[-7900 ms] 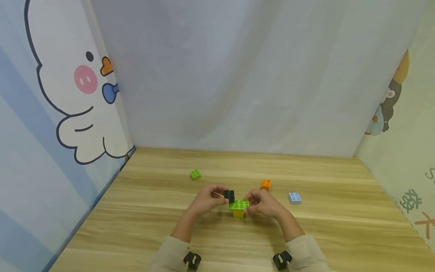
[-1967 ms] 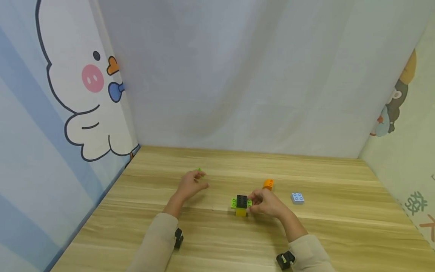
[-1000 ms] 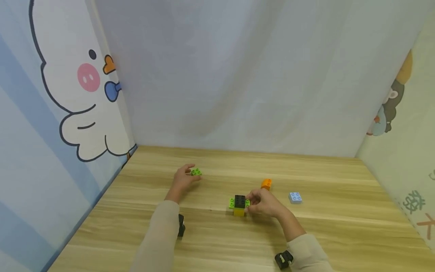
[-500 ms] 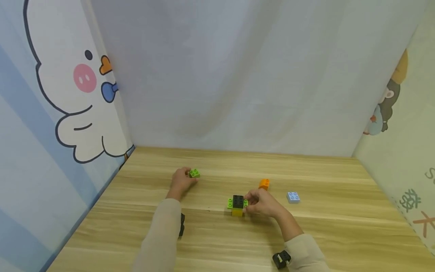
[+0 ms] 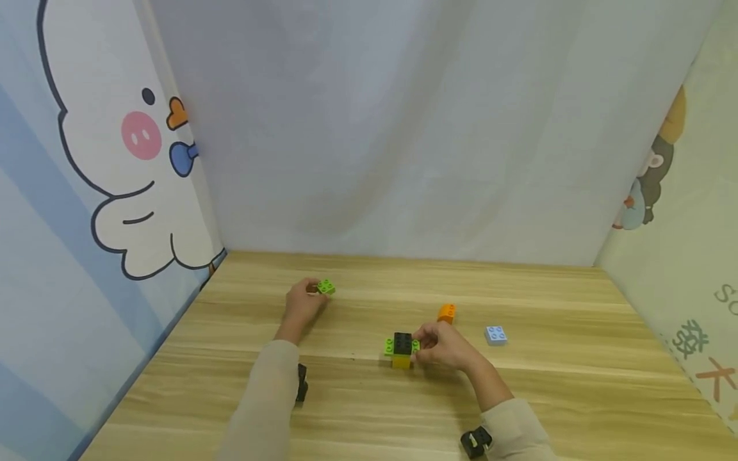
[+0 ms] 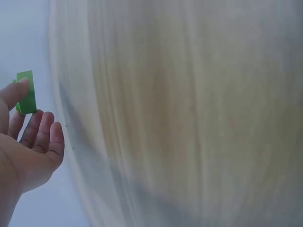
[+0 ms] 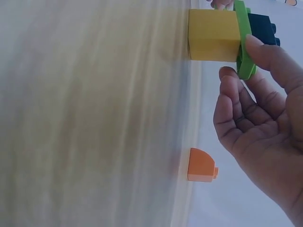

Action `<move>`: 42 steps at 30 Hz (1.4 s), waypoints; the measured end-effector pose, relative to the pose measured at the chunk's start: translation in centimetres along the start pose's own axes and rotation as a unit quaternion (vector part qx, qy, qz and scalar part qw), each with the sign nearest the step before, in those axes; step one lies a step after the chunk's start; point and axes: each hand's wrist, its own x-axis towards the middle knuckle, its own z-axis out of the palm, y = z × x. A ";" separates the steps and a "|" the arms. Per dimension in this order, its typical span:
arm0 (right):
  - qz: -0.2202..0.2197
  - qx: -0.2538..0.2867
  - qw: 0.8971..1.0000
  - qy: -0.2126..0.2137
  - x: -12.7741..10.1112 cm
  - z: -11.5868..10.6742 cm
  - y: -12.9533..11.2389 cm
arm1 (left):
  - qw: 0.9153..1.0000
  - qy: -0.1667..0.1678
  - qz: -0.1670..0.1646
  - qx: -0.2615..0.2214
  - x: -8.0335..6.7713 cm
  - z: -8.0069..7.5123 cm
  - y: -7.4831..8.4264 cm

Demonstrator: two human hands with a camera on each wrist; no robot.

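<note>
My left hand [image 5: 302, 303] pinches a small light-green building brick [image 5: 325, 287] at the far left of the table; in the left wrist view the thumb lies on the brick [image 6: 27, 94], which shows apart from the wood. At the middle stands a stack: a yellow brick [image 5: 401, 362] below, a long green plate [image 5: 389, 346] across it, and a black brick [image 5: 403, 342] on top. The right hand [image 5: 444, 346] holds the plate's right end between thumb and fingers, as the right wrist view also shows with the yellow brick [image 7: 213, 35] standing on the table.
Behind the right hand lies an orange brick with a curved side [image 5: 446, 313]. Farther right is a light-blue brick [image 5: 496, 335]. A pale curtain [image 5: 403, 160] borders the wooden table [image 5: 548, 384] at the back, with printed panels on both sides.
The black brick, earlier in my left hand, now sits on the green plate. The left hand has reached far left, taken the small green brick and lifted it. My right hand stays on the stack.
</note>
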 end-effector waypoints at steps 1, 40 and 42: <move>0.000 0.001 1.000 0.001 0.0 0.0 0.0 | 1.000 0.003 0.002 0.002 0.0 -0.1 0.1; 0.013 -0.006 1.000 -0.005 -0.2 0.0 -0.3 | 0.996 -0.056 0.007 -0.064 -4.4 -0.5 2.9; 0.011 -0.006 1.000 -0.003 -0.2 -0.1 -0.4 | 0.996 -0.060 0.011 -0.067 -4.6 -0.4 3.1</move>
